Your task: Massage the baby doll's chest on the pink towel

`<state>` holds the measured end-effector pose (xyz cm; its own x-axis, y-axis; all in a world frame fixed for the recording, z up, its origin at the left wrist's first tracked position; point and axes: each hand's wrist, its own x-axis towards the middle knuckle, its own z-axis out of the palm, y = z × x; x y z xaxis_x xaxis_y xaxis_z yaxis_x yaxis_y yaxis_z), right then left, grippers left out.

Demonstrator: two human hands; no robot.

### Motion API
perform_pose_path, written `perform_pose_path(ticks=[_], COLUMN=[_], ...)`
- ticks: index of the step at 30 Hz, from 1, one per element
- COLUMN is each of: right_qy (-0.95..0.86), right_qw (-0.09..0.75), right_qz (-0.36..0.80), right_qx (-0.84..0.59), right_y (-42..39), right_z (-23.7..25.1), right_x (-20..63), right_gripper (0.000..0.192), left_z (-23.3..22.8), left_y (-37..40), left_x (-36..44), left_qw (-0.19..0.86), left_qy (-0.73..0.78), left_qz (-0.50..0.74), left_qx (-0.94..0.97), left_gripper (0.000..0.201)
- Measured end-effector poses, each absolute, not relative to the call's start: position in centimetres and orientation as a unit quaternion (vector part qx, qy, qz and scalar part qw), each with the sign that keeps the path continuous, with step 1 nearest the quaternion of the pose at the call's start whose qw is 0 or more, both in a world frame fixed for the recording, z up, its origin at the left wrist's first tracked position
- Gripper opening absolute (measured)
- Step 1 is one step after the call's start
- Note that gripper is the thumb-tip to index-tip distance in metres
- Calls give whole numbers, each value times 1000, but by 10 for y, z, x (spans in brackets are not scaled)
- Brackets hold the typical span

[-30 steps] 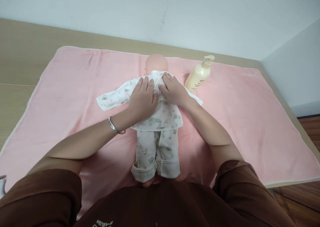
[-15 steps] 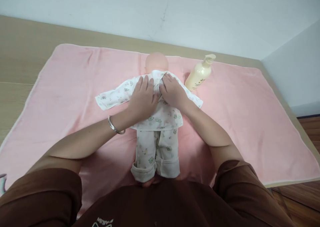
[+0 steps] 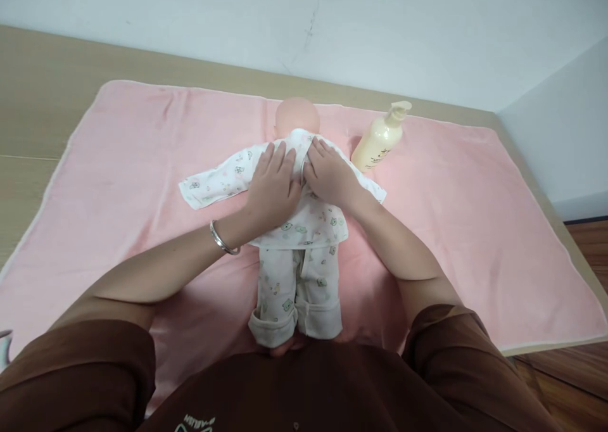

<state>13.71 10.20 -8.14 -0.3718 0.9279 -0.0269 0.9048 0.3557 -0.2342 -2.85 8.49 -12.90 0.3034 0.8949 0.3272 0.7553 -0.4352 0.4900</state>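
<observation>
A baby doll (image 3: 297, 114) lies lengthwise on a pink towel (image 3: 142, 147), bare head away from me, feet at my body. It wears a white printed top (image 3: 313, 220) and matching trousers (image 3: 297, 292). My left hand (image 3: 273, 188), with a silver bangle on the wrist, rests flat on the doll's upper back. My right hand (image 3: 330, 177) lies flat beside it, fingers near the collar. Both hands press on the fabric with fingers together; neither grips anything that I can see.
A cream pump bottle (image 3: 379, 142) lies tilted on the towel just right of the doll's head. The towel covers a light wooden table (image 3: 42, 83) against a white wall. The table's right edge drops to a wooden floor (image 3: 570, 381).
Both hands stay on the doll's back with only slight shifts. The view has tilted a little, so the doll and towel sit a bit higher in the frame.
</observation>
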Motion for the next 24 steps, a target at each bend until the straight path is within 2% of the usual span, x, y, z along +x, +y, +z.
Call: perform_pose_path(ticks=[7,14,20,24], right_qy=[-817,-798,-786,-808], right_qw=[58,46,140,218], right_qz=[89,186,154,81], right_qx=[-566,-572,-582,-541], right_y=[79,93,100,84], right_z=[-79,-64,-65,-80], right_x=[129,143,147,132], right_gripper=[66,69,56,62], left_z=[-128,-145,-158,-158], left_y=[102,104,101,99], left_x=[-37,-37,-40,-40], left_qw=[144,167,166,164], left_qy=[520,518,485,474], left_qz=[307,368,438,470], left_qx=[784,754,738,726], left_gripper=[59,57,50,53])
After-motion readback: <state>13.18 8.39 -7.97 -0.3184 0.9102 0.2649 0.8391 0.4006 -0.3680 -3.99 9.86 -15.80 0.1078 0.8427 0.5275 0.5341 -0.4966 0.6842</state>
